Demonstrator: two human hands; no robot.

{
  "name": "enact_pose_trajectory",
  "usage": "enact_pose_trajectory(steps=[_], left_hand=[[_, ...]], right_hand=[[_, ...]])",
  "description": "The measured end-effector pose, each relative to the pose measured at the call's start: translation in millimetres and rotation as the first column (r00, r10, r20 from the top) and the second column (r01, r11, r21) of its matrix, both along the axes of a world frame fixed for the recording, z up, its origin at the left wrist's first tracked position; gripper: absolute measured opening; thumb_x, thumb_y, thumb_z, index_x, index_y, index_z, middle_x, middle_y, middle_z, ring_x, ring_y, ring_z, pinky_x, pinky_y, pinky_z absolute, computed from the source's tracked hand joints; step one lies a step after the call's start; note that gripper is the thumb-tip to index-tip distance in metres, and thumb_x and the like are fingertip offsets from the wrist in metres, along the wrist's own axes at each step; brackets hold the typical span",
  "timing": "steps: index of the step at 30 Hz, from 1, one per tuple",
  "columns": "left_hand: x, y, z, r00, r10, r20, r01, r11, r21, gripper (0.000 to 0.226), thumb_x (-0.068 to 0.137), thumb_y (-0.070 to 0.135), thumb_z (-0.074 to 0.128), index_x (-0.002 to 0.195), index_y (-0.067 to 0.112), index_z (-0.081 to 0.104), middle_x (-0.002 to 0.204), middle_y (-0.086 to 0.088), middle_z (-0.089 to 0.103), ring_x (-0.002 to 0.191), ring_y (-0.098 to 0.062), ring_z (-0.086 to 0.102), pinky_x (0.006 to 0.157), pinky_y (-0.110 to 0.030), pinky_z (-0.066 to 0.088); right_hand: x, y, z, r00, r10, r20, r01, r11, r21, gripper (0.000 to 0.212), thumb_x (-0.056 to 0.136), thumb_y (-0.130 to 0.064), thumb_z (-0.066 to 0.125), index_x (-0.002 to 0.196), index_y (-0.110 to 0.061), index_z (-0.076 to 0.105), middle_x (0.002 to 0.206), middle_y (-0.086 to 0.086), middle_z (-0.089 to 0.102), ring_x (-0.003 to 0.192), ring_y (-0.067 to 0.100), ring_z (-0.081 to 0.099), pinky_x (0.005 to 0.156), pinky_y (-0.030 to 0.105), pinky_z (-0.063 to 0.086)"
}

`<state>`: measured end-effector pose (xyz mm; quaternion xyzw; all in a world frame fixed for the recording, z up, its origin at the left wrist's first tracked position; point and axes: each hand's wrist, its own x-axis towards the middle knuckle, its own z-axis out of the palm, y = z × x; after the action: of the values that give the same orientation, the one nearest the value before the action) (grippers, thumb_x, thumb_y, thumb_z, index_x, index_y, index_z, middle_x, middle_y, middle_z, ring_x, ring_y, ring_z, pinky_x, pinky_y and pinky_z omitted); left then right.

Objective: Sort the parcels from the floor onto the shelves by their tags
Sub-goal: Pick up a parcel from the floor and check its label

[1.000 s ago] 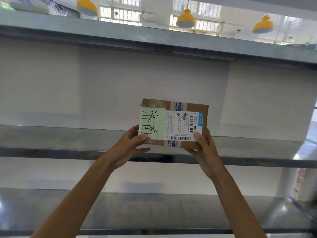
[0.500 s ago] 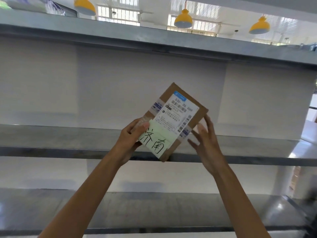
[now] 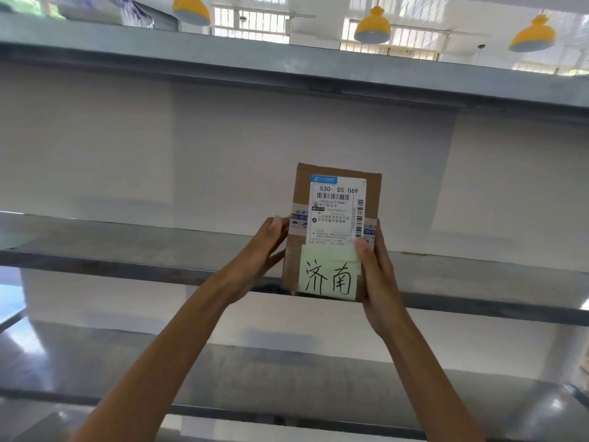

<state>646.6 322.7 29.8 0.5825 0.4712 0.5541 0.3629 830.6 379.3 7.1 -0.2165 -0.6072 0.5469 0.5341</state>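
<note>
- Currently the cardboard parcel [image 3: 331, 232] is held upright at the middle shelf's [image 3: 127, 250] front edge, green handwritten tag [image 3: 328, 277] lowest, shipping label [image 3: 338, 199] above.
- Left hand [image 3: 258, 253] grips its left edge.
- Right hand [image 3: 379, 275] grips its right edge, thumb touching the tag.

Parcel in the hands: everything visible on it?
The parcel is a brown cardboard box, upright, front to the camera, before the middle shelf. A white shipping label reading 530- D5 069, with barcodes, covers its upper front; printed tape bands the middle; a pale green note handwritten 济南 sits lowest. The left hand grips its left edge, the right hand its right edge, thumb on the front.
</note>
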Motion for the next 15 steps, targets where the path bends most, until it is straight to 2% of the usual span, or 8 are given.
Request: enact_pose_trajectory(steps=[3, 4, 6, 8, 11, 15], left_hand=[[-4, -6, -6, 0.991, 0.111, -0.077, -0.110, 0.994, 0.013, 0.043, 0.095, 0.056, 0.021, 0.119, 0.032, 0.049, 0.134, 0.006, 0.054, 0.127, -0.014, 0.047, 0.108, -0.039, 0.038], [-6, -9, -7, 0.980, 0.170, -0.104, -0.168, 0.985, 0.026, 0.042, 0.095, 0.055, 0.021, 0.116, 0.032, 0.049, 0.126, 0.008, 0.058, 0.120, -0.011, 0.052, 0.104, -0.039, 0.041], [-9, -18, -8, 0.949, 0.283, -0.137, -0.274, 0.958, 0.086, 0.033, 0.097, 0.047, 0.020, 0.110, 0.037, 0.049, 0.111, 0.016, 0.059, 0.102, 0.000, 0.057, 0.090, -0.029, 0.046], [-13, -29, -7, 0.930, 0.346, -0.124, -0.331, 0.935, 0.125, 0.028, 0.099, 0.041, 0.019, 0.105, 0.043, 0.047, 0.104, 0.021, 0.058, 0.091, 0.007, 0.058, 0.077, -0.016, 0.048], [-29, -46, -2, 0.935, 0.348, -0.065, -0.339, 0.933, 0.122, 0.032, 0.099, 0.041, 0.018, 0.106, 0.043, 0.049, 0.097, 0.018, 0.065, 0.080, 0.003, 0.068, 0.062, -0.016, 0.056], [-56, -76, 1, 0.931, 0.359, -0.065, -0.351, 0.930, 0.106, 0.018, 0.099, 0.035, 0.028, 0.107, 0.038, 0.043, 0.092, 0.012, 0.064, 0.070, 0.005, 0.068, 0.049, -0.012, 0.050]], right_hand=[[-13, -2, -2, 1.000, -0.004, 0.018, 0.004, 1.000, 0.029, 0.052, 0.087, -0.042, 0.046, 0.135, -0.054, 0.029, 0.124, -0.022, 0.057, 0.103, 0.009, 0.066, 0.078, 0.040, 0.060], [-17, -3, -1, 0.999, -0.001, 0.034, 0.000, 0.999, 0.042, 0.048, 0.091, -0.038, 0.043, 0.133, -0.057, 0.026, 0.121, -0.025, 0.056, 0.099, 0.004, 0.067, 0.075, 0.035, 0.060], [-29, -3, 0, 0.998, 0.033, 0.045, -0.036, 0.997, 0.064, 0.047, 0.095, -0.034, 0.039, 0.132, -0.058, 0.022, 0.119, -0.029, 0.054, 0.093, -0.003, 0.067, 0.071, 0.029, 0.060], [-44, -8, 1, 0.996, 0.084, 0.034, -0.086, 0.995, 0.058, 0.048, 0.096, -0.033, 0.036, 0.136, -0.056, 0.018, 0.125, -0.026, 0.051, 0.099, 0.000, 0.064, 0.073, 0.028, 0.060], [-72, -18, -2, 0.988, 0.157, -0.005, -0.156, 0.986, 0.061, 0.055, 0.097, -0.032, 0.037, 0.142, -0.054, 0.013, 0.141, -0.019, 0.043, 0.118, 0.005, 0.055, 0.081, 0.031, 0.059], [-113, -33, -6, 0.961, 0.278, -0.018, -0.275, 0.957, 0.093, 0.059, 0.098, -0.024, 0.040, 0.144, -0.051, 0.014, 0.146, -0.017, 0.041, 0.121, 0.004, 0.055, 0.085, 0.032, 0.057]])
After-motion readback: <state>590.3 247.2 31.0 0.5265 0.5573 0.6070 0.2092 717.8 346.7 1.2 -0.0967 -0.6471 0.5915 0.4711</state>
